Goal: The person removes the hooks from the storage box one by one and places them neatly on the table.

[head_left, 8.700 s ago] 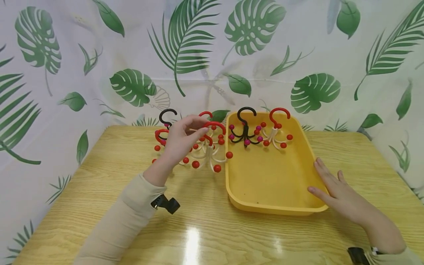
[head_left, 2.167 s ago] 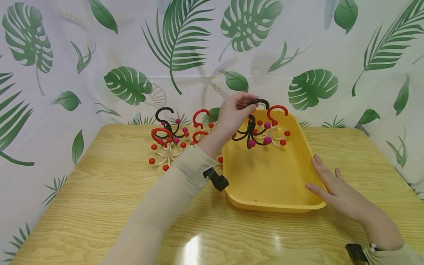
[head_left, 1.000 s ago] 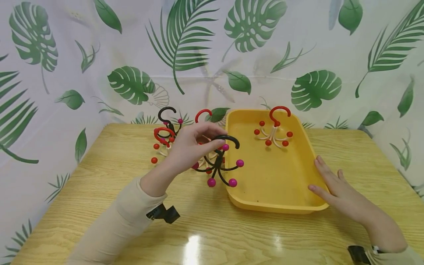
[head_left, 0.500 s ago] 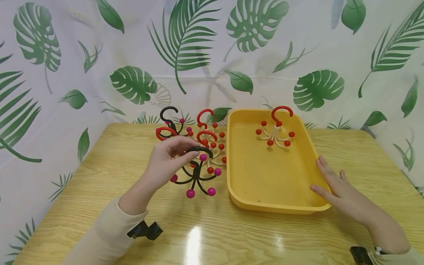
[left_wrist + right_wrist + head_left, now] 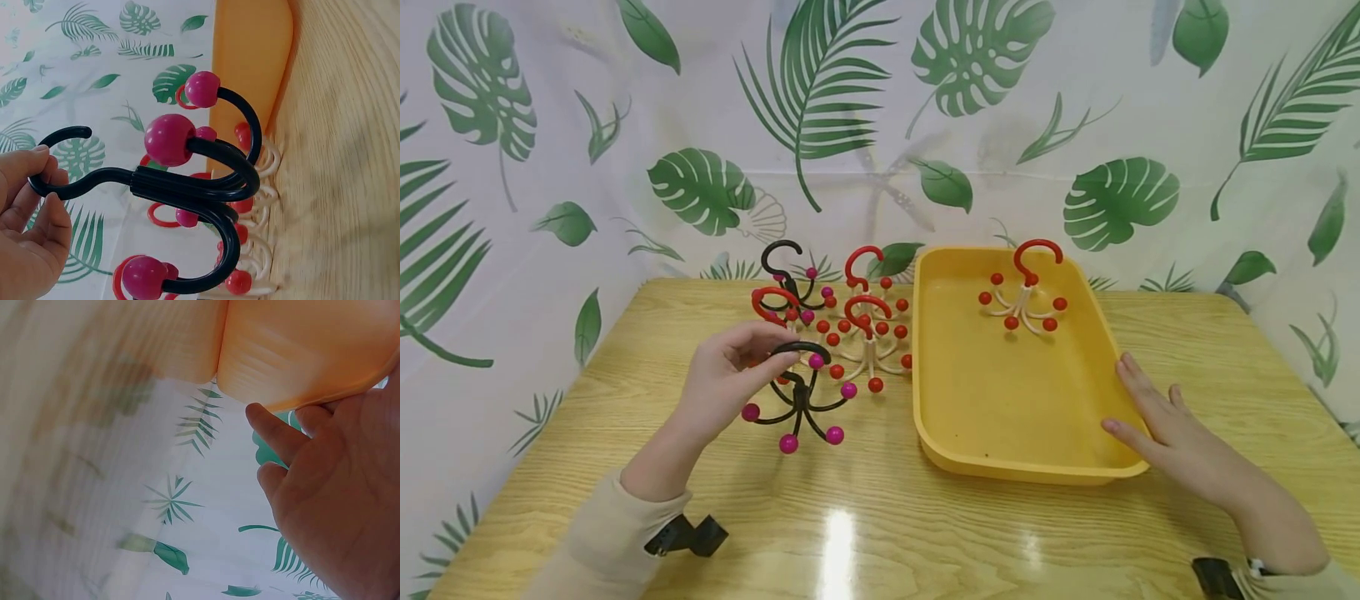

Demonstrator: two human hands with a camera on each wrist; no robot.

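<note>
My left hand (image 5: 722, 387) pinches the hook of a black claw hanger (image 5: 801, 398), whose curved arms end in magenta balls. In the left wrist view the hanger (image 5: 181, 181) is upright relative to the table, its hook between thumb and fingers. Whether its arms touch the table I cannot tell. A yellow tray (image 5: 1015, 392) stands to its right, holding one white claw hanger (image 5: 1024, 304) with a red hook and red balls at the far end. My right hand (image 5: 1195, 458) rests on the tray's right rim, fingers straight.
Behind the held hanger stand another black claw hanger (image 5: 788, 283) and three white ones with red hooks, including a white hanger (image 5: 870, 354) close to the tray's left wall. A leaf-patterned cloth (image 5: 880, 125) rises behind the wooden table (image 5: 925, 533).
My left hand has lifted the black hanger out of the tray, from beside the red-hooked one, and carried it left and toward me over the table. The right hand stays on the rim.
</note>
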